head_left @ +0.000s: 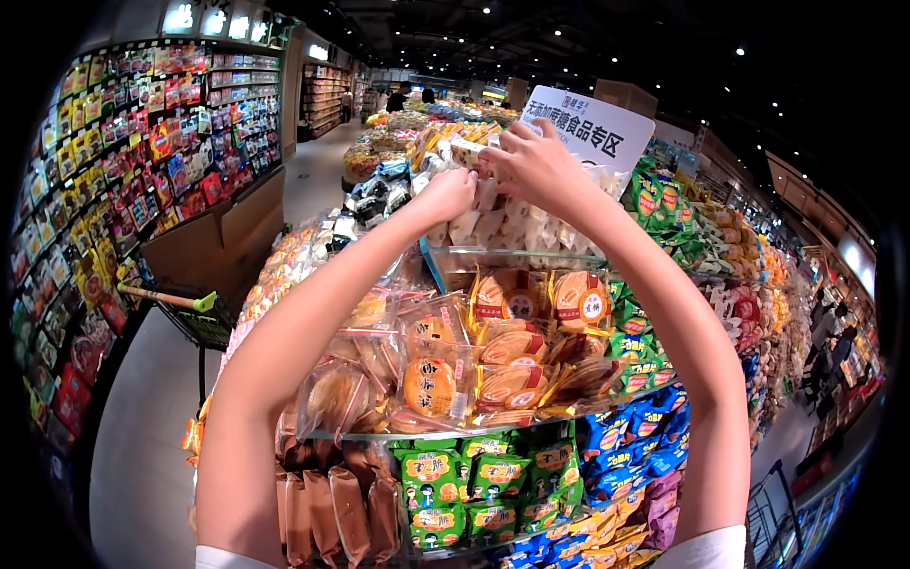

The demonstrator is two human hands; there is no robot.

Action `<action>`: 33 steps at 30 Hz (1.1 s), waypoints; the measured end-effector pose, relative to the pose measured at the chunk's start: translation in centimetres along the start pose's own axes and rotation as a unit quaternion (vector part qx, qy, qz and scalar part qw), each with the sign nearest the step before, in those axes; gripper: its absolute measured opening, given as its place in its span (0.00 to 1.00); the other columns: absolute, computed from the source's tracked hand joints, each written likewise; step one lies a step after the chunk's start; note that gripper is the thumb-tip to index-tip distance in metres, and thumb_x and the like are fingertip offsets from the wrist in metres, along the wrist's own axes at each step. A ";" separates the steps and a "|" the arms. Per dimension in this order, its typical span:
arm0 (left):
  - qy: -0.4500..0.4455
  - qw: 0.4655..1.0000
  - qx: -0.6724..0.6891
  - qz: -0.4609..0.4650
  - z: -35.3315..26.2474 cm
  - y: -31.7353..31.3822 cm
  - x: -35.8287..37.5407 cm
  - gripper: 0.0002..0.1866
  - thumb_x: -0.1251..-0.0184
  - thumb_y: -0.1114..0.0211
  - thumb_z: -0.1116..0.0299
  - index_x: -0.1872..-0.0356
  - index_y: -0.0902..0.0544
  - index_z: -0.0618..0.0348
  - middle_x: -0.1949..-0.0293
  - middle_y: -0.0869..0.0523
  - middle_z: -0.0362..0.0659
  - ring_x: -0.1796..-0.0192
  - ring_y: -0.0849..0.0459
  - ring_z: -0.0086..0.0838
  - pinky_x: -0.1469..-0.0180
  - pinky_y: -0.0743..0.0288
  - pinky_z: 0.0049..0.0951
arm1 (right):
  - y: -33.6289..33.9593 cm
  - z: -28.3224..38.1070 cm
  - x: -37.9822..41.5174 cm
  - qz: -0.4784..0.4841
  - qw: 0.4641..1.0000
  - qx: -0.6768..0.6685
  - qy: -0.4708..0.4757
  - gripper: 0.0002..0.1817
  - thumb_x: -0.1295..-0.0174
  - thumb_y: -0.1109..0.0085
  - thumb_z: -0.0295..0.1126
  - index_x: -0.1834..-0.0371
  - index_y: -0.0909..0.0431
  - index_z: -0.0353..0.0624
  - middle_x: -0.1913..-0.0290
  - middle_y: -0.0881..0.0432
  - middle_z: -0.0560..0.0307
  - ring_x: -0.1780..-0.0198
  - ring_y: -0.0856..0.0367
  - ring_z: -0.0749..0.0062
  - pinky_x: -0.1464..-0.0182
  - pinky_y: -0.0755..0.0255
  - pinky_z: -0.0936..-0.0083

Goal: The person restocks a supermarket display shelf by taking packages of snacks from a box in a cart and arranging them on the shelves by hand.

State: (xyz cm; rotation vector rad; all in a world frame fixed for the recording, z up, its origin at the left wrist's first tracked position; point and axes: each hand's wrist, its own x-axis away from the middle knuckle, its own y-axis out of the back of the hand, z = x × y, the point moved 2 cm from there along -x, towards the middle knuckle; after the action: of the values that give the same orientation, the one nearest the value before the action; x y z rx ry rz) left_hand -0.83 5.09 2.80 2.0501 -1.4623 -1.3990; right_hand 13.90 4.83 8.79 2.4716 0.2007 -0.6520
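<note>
Both my arms reach forward over a tiered snack display. My left hand is closed, its fingertips pinched at the edge of the white wrapped packets in the upper bin; what it grips, if anything, is hidden. Just to the right and a little higher, my right hand has bent fingers closed at a white snack packet with small dark marks. The two hands are close together. A white sign with Chinese writing stands behind my right hand.
Below lie round wrapped biscuits, green snack bags, blue bags and brown packets. A shopping cart stands at left by a cardboard box. Packed shelves line the left aisle.
</note>
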 end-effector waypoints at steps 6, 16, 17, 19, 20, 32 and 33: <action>-0.035 0.990 0.104 -0.083 1.3 -1.0 -0.2 0.22 0.34 0.58 0.60 0.61 0.24 0.72 0.61 0.21 0.65 0.55 0.24 0.56 0.50 0.32 0.45 | 0.5 -0.7 -1.5 0.083 0.996 0.031 0.029 0.21 0.56 0.36 0.37 0.56 0.25 0.48 0.64 0.25 0.53 0.52 0.30 0.63 0.52 0.35 0.65; -0.054 0.994 0.092 0.011 1.5 -0.7 -0.3 0.19 0.33 0.56 0.62 0.50 0.27 0.64 0.58 0.21 0.59 0.53 0.23 0.51 0.51 0.32 0.43 | 0.6 -1.0 -1.5 0.052 0.996 -0.069 -0.007 0.22 0.52 0.37 0.46 0.58 0.23 0.44 0.65 0.26 0.50 0.54 0.31 0.60 0.51 0.32 0.69; -0.055 0.994 0.092 0.011 1.2 -0.4 -0.3 0.19 0.33 0.56 0.62 0.50 0.27 0.64 0.58 0.21 0.59 0.53 0.23 0.51 0.51 0.32 0.43 | 0.2 -1.0 -1.4 0.043 0.997 -0.061 0.000 0.22 0.52 0.38 0.47 0.58 0.23 0.44 0.64 0.26 0.49 0.54 0.31 0.59 0.51 0.32 0.69; 0.066 0.990 0.127 -0.019 0.7 0.6 -0.1 0.22 0.31 0.57 0.61 0.40 0.35 0.61 0.45 0.27 0.49 0.46 0.27 0.31 0.45 0.36 0.28 | 0.9 -1.2 -1.6 0.064 0.996 -0.059 -0.022 0.21 0.51 0.38 0.46 0.58 0.22 0.45 0.62 0.26 0.49 0.53 0.31 0.58 0.51 0.32 0.69; 0.090 0.974 0.208 -0.007 0.2 1.0 0.0 0.24 0.29 0.58 0.57 0.38 0.38 0.60 0.43 0.29 0.48 0.44 0.29 0.32 0.43 0.37 0.29 | 1.1 -1.3 -1.7 0.085 0.994 -0.057 -0.044 0.20 0.51 0.39 0.45 0.59 0.22 0.45 0.61 0.26 0.49 0.52 0.32 0.58 0.50 0.33 0.68; 0.008 0.974 0.165 0.156 -1.7 1.8 -2.1 0.35 0.33 0.70 0.40 0.32 0.50 0.51 0.30 0.50 0.44 0.29 0.53 0.32 0.31 0.59 0.36 | 3.1 -8.2 2.0 -0.061 0.916 -0.280 -0.279 0.16 0.39 0.47 0.41 0.60 0.22 0.38 0.68 0.20 0.51 0.67 0.23 0.70 0.63 0.31 0.76; 0.033 0.967 0.202 0.149 -1.7 1.7 -2.2 0.36 0.34 0.71 0.39 0.32 0.49 0.52 0.31 0.49 0.45 0.29 0.53 0.34 0.31 0.60 0.38 | 2.8 -8.4 2.5 -0.050 0.908 -0.285 -0.304 0.17 0.39 0.47 0.41 0.61 0.22 0.38 0.68 0.19 0.50 0.67 0.22 0.70 0.63 0.31 0.76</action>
State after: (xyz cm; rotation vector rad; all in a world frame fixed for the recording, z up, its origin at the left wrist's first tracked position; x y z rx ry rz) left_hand -0.51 5.60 5.98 1.9530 -2.0598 -0.9652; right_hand 20.33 7.25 14.98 1.6206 0.2320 -1.1812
